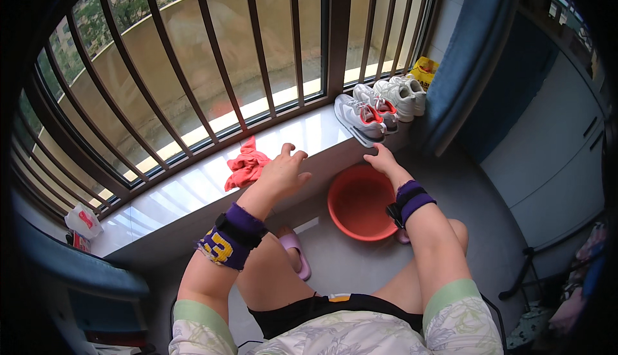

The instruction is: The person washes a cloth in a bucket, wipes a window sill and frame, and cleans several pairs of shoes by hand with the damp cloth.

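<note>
My left hand (285,171) hovers over the front edge of the tiled windowsill (166,210), its fingers apart and holding nothing. Just left of it lies a crumpled coral-red cloth (245,165). My right hand (385,160) reaches above the far rim of a red plastic basin (338,214), with finger and thumb spread and nothing visible in them. The heel of the nearest grey-white sneaker (359,119) is close to those fingertips; whether they touch cannot be told. Its mate (375,100), also with a red lining, stands beside it. The basin rests on the floor between my feet.
A pair of off-white sneakers (398,96) and a yellow bag (425,71) sit at the sill's right end. Window bars (212,55) rise behind. A white plastic package (83,221) lies far left. Blue curtains (463,65) hang at both sides; a white cabinet (540,142) stands right.
</note>
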Action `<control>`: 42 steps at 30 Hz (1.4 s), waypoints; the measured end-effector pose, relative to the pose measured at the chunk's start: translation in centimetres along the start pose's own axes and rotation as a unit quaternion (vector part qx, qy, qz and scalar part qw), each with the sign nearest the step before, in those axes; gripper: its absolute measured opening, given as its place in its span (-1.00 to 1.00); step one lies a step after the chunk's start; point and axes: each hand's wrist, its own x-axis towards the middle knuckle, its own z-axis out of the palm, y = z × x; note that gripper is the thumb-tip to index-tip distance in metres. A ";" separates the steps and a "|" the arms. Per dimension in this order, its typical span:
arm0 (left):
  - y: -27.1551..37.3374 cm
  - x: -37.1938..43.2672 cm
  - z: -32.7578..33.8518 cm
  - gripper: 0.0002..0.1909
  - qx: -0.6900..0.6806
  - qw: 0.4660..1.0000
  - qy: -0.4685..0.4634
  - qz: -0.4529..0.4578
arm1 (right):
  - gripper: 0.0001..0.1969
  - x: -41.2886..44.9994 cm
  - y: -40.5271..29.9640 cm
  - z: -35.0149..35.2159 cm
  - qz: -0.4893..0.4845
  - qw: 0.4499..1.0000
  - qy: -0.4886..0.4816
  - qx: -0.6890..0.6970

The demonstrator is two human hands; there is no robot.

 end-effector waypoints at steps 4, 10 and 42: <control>0.5 -0.8 3.8 -0.48 -0.009 0.999 -0.020 0.025 | -0.26 -1.1 -0.1 1.2 -0.010 1.000 -0.016 0.012; 4.4 0.0 11.6 -0.47 0.003 0.987 -0.156 -0.029 | -0.27 -1.2 9.5 4.4 0.085 0.994 -0.004 0.070; -5.3 9.2 42.1 -0.50 -0.496 0.750 -0.104 -0.425 | -0.58 4.0 31.3 11.0 0.381 0.794 0.129 0.457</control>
